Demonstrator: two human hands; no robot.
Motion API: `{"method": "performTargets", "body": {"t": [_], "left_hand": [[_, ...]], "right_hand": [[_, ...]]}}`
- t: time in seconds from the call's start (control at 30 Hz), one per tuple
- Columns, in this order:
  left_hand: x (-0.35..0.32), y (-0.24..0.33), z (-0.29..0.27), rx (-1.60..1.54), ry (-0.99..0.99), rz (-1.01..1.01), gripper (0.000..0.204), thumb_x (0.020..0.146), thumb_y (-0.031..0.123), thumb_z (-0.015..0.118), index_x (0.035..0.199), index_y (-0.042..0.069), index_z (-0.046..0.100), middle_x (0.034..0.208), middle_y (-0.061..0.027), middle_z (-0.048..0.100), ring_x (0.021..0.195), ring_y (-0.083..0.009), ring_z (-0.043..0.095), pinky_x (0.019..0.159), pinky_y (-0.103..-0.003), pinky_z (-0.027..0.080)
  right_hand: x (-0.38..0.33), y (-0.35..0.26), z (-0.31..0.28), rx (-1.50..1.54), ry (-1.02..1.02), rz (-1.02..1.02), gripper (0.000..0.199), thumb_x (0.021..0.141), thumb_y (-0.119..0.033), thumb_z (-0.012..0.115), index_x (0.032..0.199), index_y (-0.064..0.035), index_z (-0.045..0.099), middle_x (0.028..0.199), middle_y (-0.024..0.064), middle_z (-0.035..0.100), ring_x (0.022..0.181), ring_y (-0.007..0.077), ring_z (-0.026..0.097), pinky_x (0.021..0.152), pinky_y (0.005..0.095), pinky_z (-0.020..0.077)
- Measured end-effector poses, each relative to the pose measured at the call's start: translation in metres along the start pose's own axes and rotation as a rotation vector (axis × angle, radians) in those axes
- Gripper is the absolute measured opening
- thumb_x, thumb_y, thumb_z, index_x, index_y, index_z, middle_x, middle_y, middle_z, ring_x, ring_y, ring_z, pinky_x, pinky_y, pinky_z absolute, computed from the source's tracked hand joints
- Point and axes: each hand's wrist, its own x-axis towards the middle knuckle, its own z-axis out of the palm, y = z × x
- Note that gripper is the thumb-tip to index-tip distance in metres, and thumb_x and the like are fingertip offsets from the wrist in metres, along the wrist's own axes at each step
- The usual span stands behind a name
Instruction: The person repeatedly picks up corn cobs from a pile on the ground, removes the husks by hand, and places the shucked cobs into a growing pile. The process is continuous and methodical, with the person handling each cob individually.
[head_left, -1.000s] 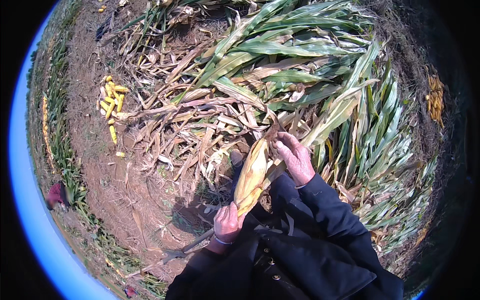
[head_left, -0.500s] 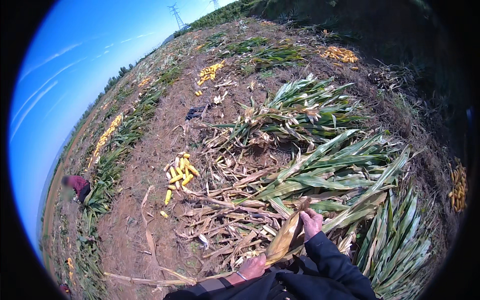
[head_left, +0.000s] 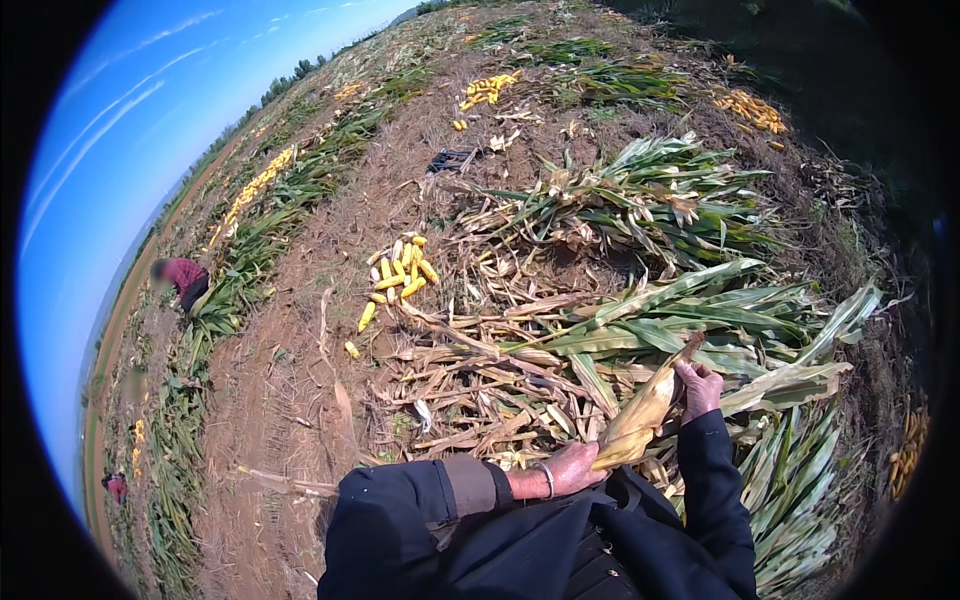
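An ear of corn in its dry tan husk (head_left: 645, 412) slants in front of my body, over the cut stalks. My left hand (head_left: 573, 468), with a bracelet at the wrist, is closed at its lower end, its fingertips partly hidden. Near the upper, brown-tipped end, my right hand (head_left: 700, 388) grips the husk with bent fingers. No bare kernels show on this ear. Beneath and beyond my hands lie dry corn stalks (head_left: 500, 370) with green leaves (head_left: 650, 335) toward the right.
Husked yellow ears (head_left: 405, 268) form a small heap ahead to the left. Farther off are more corn heaps (head_left: 490, 88) (head_left: 750, 108) and a dark object (head_left: 452, 160) on the soil. A person in a red top (head_left: 185, 278) bends by a stalk row at far left.
The whole view has shifted, so the field and heaps appear higher and farther right. Both hands keep hold of the same husked-over ear, and more of my left sleeve shows.
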Motion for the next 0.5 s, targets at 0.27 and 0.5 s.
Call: {"method": "performTargets", "body": {"t": [0.27, 0.5], "left_hand": [[0.006, 0.013, -0.009, -0.273, -0.276, -0.084, 0.052, 0.081, 0.040, 0.073, 0.076, -0.010, 0.056, 0.062, -0.0163, 0.053, 0.060, -0.0262, 0.058, 0.054, -0.041, 0.043], [-0.002, 0.021, 0.011, -0.674, -0.316, -0.228, 0.040, 0.084, 0.036, 0.073, 0.072, 0.001, 0.059, 0.059, -0.0007, 0.054, 0.050, -0.0105, 0.051, 0.047, -0.028, 0.040]], "right_hand": [[0.008, 0.041, 0.013, -0.010, 0.098, -0.140, 0.021, 0.084, -0.004, 0.074, 0.071, -0.0029, 0.057, 0.066, -0.0017, 0.057, 0.056, 0.0063, 0.048, 0.054, 0.0228, 0.0400], [-0.012, 0.043, 0.035, 0.013, -0.141, -0.450, 0.015, 0.087, -0.003, 0.068, 0.078, -0.0052, 0.056, 0.068, -0.0052, 0.051, 0.061, 0.0024, 0.044, 0.056, 0.0198, 0.0370]]}}
